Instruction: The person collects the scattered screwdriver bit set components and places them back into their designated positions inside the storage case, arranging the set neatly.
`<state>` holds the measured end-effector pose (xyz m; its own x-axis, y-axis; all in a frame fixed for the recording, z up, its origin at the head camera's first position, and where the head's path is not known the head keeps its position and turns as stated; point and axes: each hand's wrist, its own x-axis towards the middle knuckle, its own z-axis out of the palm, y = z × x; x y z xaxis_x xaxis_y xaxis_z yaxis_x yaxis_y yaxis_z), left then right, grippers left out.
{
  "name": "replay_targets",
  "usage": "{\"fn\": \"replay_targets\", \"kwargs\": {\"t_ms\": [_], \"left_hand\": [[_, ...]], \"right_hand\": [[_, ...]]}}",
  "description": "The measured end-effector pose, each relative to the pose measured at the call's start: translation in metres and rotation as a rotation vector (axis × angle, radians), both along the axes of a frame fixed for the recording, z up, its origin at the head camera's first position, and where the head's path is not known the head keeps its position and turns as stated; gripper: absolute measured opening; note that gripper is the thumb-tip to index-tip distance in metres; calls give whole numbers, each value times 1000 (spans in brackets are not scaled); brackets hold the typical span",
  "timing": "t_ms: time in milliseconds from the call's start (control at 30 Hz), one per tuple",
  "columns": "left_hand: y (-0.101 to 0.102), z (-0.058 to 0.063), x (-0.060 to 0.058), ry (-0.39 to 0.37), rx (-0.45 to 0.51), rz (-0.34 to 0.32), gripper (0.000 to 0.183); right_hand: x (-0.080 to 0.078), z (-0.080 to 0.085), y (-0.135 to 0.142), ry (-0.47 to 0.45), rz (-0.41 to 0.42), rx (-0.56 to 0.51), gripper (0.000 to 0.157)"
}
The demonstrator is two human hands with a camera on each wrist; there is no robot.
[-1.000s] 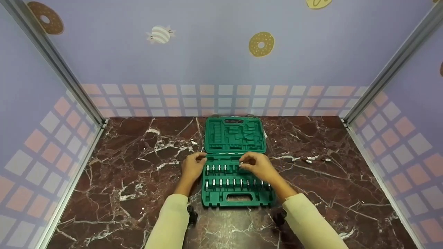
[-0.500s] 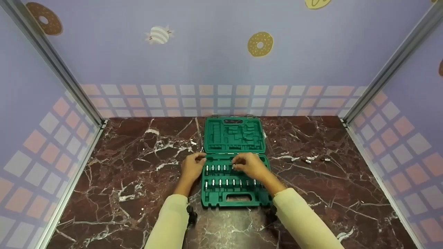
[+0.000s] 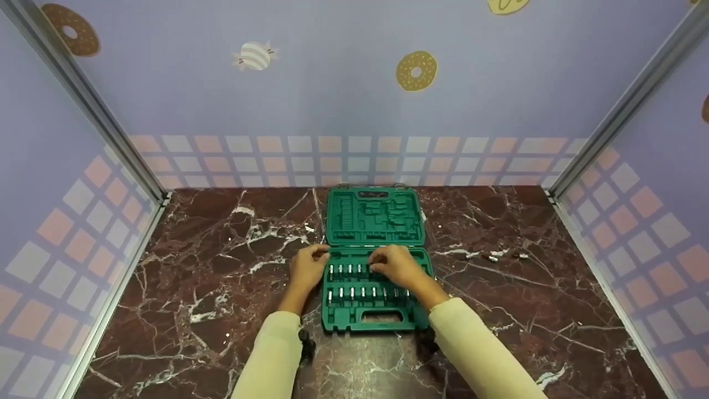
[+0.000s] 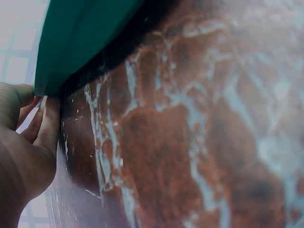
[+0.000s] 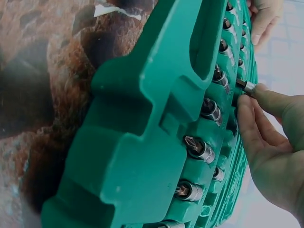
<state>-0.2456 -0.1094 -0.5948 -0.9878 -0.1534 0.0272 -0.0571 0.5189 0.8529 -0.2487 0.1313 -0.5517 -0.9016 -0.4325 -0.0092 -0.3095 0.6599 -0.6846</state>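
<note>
A green plastic socket case (image 3: 339, 317) lies unfolded on the marble-look table, its lid (image 3: 376, 216) laid back. Metal bit sockets (image 3: 352, 293) stand in two rows in its near half; the right wrist view shows cross-shaped tips (image 5: 194, 145) on some. My right hand (image 3: 396, 266) is over the back row, thumb and fingers pinching one bit socket (image 5: 248, 87) at its slot, right of the seated ones. Its held end is hidden by the fingers. My left hand (image 3: 308, 269) holds the case's left edge near the hinge, thumb at the rim and fingers beside it (image 4: 47, 126).
Several small loose metal pieces (image 3: 493, 258) lie on the table (image 3: 532, 310) right of the case. Patterned panels (image 3: 354, 100) close in the back and both sides. The lid's far edge comes close to the back panel.
My right hand has carried the bit socket a little left along the back row and lowered it toward the slot. The left hand stays at the case edge.
</note>
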Motion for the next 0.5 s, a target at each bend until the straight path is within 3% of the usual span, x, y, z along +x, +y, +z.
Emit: {"fn": "replay_targets", "kwargs": {"t_ms": [267,500], "left_hand": [[0,-1,2,-6,9,-4,20],[0,-1,1,-20,6,0,19]], "right_hand": [[-4,-6,-8,41,33,41,8],[-6,-3,-13,7,-44,62,7]]}}
